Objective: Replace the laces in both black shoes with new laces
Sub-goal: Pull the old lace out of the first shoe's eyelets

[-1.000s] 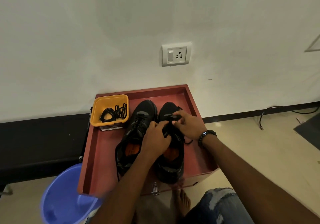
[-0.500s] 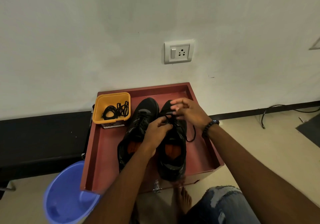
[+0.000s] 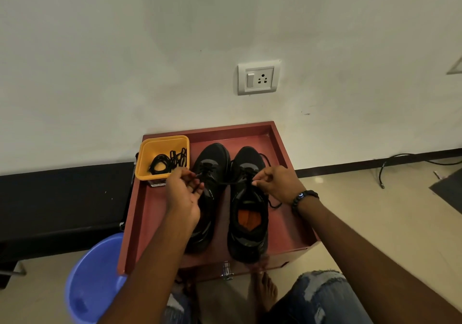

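Two black shoes stand side by side, toes to the wall, in a red-brown tray (image 3: 280,146). My left hand (image 3: 183,193) is over the left shoe (image 3: 212,163) and pinches one end of a black lace (image 3: 220,182). The lace runs taut across to the right shoe (image 3: 248,213), whose orange insole shows. My right hand (image 3: 277,185) pinches the lace at that shoe's eyelets. A loose lace end trails past the right shoe's side. A yellow bin (image 3: 145,158) at the tray's back left holds coiled black laces (image 3: 167,165).
A blue bucket (image 3: 92,276) stands on the floor left of the tray. A wall socket (image 3: 258,78) is above the tray. A black cable (image 3: 400,161) lies along the floor at right. My bare foot (image 3: 266,291) and jeans-clad knee are below the tray's front edge.
My hands have moved apart from over the right shoe. The left hand went left over the left shoe, drawing the lace out taut; the right stayed near the eyelets.
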A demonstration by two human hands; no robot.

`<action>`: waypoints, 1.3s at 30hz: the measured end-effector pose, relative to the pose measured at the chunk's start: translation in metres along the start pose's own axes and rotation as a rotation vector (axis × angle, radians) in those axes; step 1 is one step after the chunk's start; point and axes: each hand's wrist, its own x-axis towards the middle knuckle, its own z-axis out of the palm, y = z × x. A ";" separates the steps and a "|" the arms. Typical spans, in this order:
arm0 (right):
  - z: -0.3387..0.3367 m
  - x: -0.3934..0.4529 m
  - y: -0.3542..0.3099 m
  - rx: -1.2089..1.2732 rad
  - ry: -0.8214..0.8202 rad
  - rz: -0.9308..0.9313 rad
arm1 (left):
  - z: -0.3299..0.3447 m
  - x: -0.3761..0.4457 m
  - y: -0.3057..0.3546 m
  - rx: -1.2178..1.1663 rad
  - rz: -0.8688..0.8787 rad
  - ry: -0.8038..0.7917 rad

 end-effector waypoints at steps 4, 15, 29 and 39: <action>0.002 0.003 -0.006 0.002 0.036 0.060 | 0.001 0.005 -0.009 0.674 0.336 -0.184; 0.005 0.011 0.007 0.209 0.096 0.138 | 0.014 0.022 -0.061 1.592 0.498 -0.664; -0.032 0.026 -0.019 -0.341 -0.103 -0.257 | 0.004 0.006 -0.073 1.583 0.649 -0.442; -0.020 0.029 -0.014 0.113 -0.076 0.311 | 0.008 0.000 -0.071 1.614 0.680 -0.396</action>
